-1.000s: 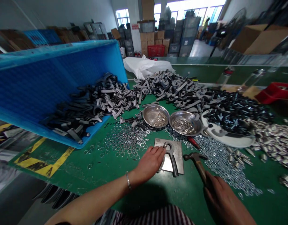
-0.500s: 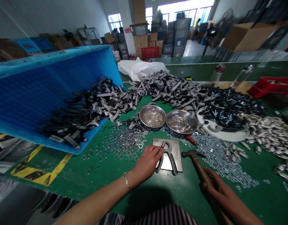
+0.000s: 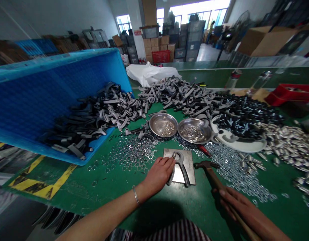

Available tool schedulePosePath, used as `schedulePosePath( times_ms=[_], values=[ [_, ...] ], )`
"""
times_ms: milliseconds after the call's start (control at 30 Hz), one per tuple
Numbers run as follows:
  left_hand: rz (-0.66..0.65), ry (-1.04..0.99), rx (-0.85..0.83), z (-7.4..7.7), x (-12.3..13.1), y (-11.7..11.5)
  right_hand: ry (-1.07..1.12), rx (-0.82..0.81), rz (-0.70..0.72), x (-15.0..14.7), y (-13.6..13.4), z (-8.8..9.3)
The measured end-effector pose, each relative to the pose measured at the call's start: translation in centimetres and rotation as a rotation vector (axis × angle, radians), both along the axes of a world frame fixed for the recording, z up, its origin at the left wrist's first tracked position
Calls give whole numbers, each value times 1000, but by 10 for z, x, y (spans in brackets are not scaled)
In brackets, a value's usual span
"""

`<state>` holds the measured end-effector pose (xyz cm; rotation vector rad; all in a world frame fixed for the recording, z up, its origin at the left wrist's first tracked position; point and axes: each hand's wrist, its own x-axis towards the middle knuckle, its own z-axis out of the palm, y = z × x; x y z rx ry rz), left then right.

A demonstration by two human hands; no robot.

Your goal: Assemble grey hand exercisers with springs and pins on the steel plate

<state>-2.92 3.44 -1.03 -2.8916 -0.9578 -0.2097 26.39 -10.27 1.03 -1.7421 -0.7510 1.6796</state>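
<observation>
Head view: left hand (image 3: 158, 175) gripping a forked grey casting (image 3: 180, 157) on steel plate (image 3: 190, 167), right hand (image 3: 241, 207) gripping wooden-handled hammer (image 3: 213, 177)

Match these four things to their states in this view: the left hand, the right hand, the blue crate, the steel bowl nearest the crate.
Things:
1. left hand
2. right hand
3. blue crate
4. steel bowl nearest the crate

States:
A. holds small silver rings
B. tilted, dark parts spilling out
C. on a black-gripped metal part on a steel plate
D. around a wooden hammer handle

Pairs: 1-C, 2-D, 3-B, 4-A
</observation>
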Motion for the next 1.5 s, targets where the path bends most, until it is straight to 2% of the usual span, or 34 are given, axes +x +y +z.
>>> schedulePosePath(
  times_ms=[100, 267, 333, 467, 633, 733, 867, 933, 1000, 1100, 1167, 1267, 1333, 1400, 1500],
  values=[
    [-11, -24, -11, 0, 1, 3, -135, 80, 32, 2, 2, 0],
    [-42, -73, -14, -3, 3, 11, -457, 322, 303, 7, 16, 7],
    [-47, -95, -20, -5, 2, 11, -552, 404, 370, 7, 23, 12],
    [-45, -172, -84, -9, -3, 7, -602, 426, 436, 2, 33, 16],
    [174, -477, -383, -6, 0, 8, -643, 452, 455, -3, 42, 19],
    [227, -621, -539, -3, 3, 13, -681, 490, 501, -9, 47, 30],
    [268, -745, -554, -7, -1, 13, -752, 571, 554, -21, 53, 46],
    [281, -774, -529, -8, -6, 13, -821, 619, 558, -25, 57, 47],
    [280, -763, -497, -5, -11, 18, -859, 604, 618, -27, 61, 44],
    [288, -686, -390, 12, -17, 45, -764, 512, 724, -28, 67, 46],
    [297, -597, -299, 25, -16, 77, -693, 522, 675, -29, 68, 50],
    [302, -355, -239, 37, 0, 135, -728, 566, 554, -31, 68, 50],
    [296, -204, -268, 37, 16, 169, -773, 507, 562, -30, 69, 42],
    [293, -131, -300, 33, 32, 194, -733, 423, 617, -27, 69, 31],
    [295, -93, -320, 23, 47, 212, -589, 381, 593, -21, 64, 18]
  ],
)
